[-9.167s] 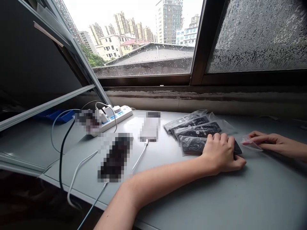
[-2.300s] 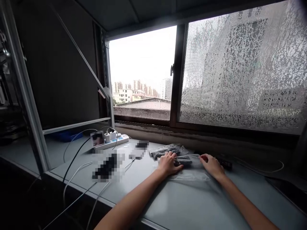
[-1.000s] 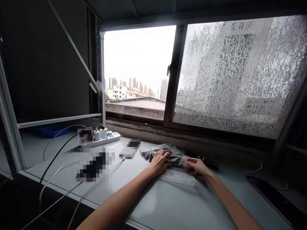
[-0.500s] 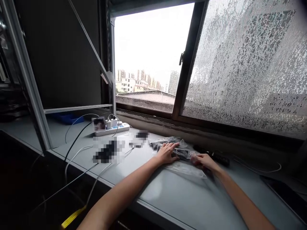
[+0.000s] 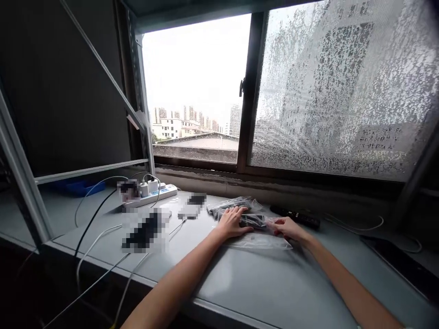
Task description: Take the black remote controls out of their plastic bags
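- The dark slim thing (image 5: 254,221) in its clear bag (image 5: 270,223) lies on the grey tabletop (image 5: 247,288), in front of me and between my two hands.
- Its long axis runs roughly left to right, from one hand towards the other, so its right end points at my right fingertips.
- My left hand (image 5: 231,224) is the nearer to its body: palm down over the left part, fingers spread towards the far side, thumb by the near edge. I can't tell whether they squeeze it or only press.
- My right hand (image 5: 290,228) is at the other end, thumb and fingers closed together on the plastic just past the dark thing's right end; what the curled fingers hide, I can't say.
- A loose flat clear sleeve (image 5: 262,242) lies on my side of it, below both hands.
- Beyond my left fingers sits a pile of bagged dark pieces (image 5: 235,204).
- A black remote (image 5: 295,216) lies behind my right hand, apart from the fingers, slanting down to the right.
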A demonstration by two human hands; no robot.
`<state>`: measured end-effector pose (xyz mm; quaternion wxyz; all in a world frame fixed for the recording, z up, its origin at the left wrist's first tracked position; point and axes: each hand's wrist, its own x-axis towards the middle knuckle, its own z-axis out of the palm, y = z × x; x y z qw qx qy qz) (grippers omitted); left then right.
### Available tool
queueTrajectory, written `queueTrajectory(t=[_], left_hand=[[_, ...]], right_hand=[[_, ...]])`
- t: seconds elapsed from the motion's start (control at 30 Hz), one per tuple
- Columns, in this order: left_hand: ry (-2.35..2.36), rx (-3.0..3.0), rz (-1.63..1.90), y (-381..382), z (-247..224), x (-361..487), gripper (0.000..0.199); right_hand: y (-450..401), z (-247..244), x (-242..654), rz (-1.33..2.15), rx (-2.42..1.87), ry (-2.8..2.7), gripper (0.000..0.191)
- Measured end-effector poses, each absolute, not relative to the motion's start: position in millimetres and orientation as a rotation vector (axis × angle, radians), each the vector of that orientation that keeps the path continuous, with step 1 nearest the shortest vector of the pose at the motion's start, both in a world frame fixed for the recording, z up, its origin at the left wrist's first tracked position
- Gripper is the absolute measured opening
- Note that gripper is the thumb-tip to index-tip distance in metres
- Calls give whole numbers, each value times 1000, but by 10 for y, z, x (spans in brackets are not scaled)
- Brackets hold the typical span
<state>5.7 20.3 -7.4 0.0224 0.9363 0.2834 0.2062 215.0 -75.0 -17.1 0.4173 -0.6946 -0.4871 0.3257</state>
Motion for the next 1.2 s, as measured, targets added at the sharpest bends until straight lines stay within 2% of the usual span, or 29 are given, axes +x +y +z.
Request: queueTrajectory(t=[0.7, 0.9, 1.2], left_hand=[[788, 3034, 597, 211, 151, 136, 49], [873, 3240, 662, 317, 273, 93, 23], [1001, 3233, 667, 386, 260, 20, 26]], right_hand=[[-794, 72, 2158, 840, -1519, -1130, 31], [-749, 112, 2198, 805, -1461, -1142, 27], [-821, 116, 2314, 702, -1434, -957, 8]])
